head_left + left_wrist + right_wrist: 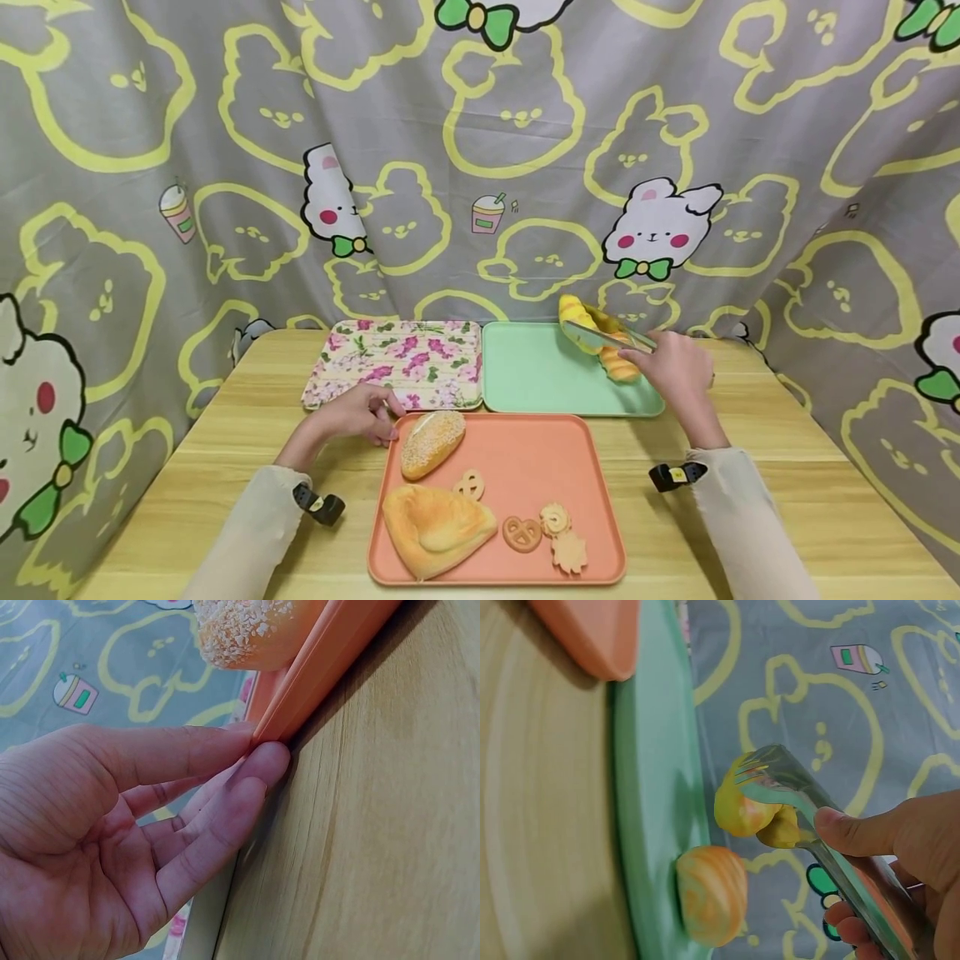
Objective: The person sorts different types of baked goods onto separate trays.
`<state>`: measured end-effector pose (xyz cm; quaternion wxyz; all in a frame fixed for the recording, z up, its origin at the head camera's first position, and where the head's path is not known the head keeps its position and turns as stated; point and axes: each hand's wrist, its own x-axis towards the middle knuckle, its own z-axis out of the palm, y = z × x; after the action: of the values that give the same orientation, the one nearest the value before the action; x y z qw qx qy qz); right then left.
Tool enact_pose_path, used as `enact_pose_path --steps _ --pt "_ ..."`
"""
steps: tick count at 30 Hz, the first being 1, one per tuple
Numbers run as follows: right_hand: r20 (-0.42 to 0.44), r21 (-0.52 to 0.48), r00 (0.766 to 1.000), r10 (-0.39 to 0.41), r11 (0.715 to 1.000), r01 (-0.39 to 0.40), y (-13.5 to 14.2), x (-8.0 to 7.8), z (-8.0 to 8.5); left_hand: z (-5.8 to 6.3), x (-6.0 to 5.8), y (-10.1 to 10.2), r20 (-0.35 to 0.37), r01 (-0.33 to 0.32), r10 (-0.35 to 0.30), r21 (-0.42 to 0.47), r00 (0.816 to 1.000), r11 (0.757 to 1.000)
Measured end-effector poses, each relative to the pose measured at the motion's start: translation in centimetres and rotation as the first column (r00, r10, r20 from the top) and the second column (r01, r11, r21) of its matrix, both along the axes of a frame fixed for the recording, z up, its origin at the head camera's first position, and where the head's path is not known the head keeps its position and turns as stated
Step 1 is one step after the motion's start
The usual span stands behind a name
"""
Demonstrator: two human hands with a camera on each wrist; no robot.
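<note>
In the head view, my right hand (678, 371) grips a pair of metal tongs (855, 892) over the back right of the green tray (555, 383). The tongs' toothed end lies against a long yellow bread roll (735, 806), whose underside looks raised off the tray. Behind it shows a yellow-brown piece (784, 829), partly hidden by the tongs. An orange striped roll (621, 367) rests on the green tray just below. My left hand (363, 414) pinches the back left rim of the orange tray (540, 442) between thumb and fingers.
On the orange tray lie a crumb-coated bun (432, 446), a large folded bread (435, 529), a pretzel (522, 534) and several other cookies (555, 518). A floral tray (397, 354) stands left of the green one. A patterned curtain (480, 150) hangs behind the wooden table (247, 383).
</note>
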<state>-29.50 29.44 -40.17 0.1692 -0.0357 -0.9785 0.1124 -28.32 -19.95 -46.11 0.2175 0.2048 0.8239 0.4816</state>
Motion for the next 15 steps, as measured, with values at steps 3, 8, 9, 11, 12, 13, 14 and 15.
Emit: enact_pose_path --steps 3,8,9,11,12,13,14,15 --pt "-0.001 0.005 1.000 0.004 1.000 -0.004 0.1 -0.3 -0.6 0.1 0.0 0.1 0.000 -0.003 0.003 0.001 1.000 1.000" --pt "-0.005 0.000 1.000 0.003 1.000 -0.003 0.1 -0.6 -1.1 0.1 0.1 0.1 0.008 -0.003 0.003 0.006 1.000 1.000" --pt "-0.009 0.002 1.000 0.002 1.000 -0.002 0.1 -0.6 -1.2 0.1 0.1 0.1 0.006 0.001 -0.001 0.009 1.000 1.000" --pt "-0.012 0.003 1.000 0.003 1.000 -0.003 0.1 -0.6 -1.3 0.1 0.1 0.2 0.002 0.003 -0.003 0.011 1.000 1.000" --pt "-0.012 0.005 1.000 0.004 1.000 -0.004 0.1 -0.7 -1.3 0.2 0.1 0.2 0.003 0.003 -0.003 0.013 1.000 1.000" --pt "-0.010 0.006 1.000 0.004 1.000 -0.004 0.1 -0.7 -1.4 0.2 0.1 0.3 0.002 0.005 -0.005 0.015 1.000 1.000" --pt "-0.008 0.003 1.000 0.005 1.000 -0.005 0.1 -0.7 -1.4 0.2 0.1 0.3 0.002 0.008 -0.008 0.017 1.000 1.000" --pt "-0.006 0.001 1.000 0.006 1.000 -0.006 0.2 -0.7 -1.5 0.3 0.1 0.3 0.007 0.001 -0.001 0.015 1.000 1.000"
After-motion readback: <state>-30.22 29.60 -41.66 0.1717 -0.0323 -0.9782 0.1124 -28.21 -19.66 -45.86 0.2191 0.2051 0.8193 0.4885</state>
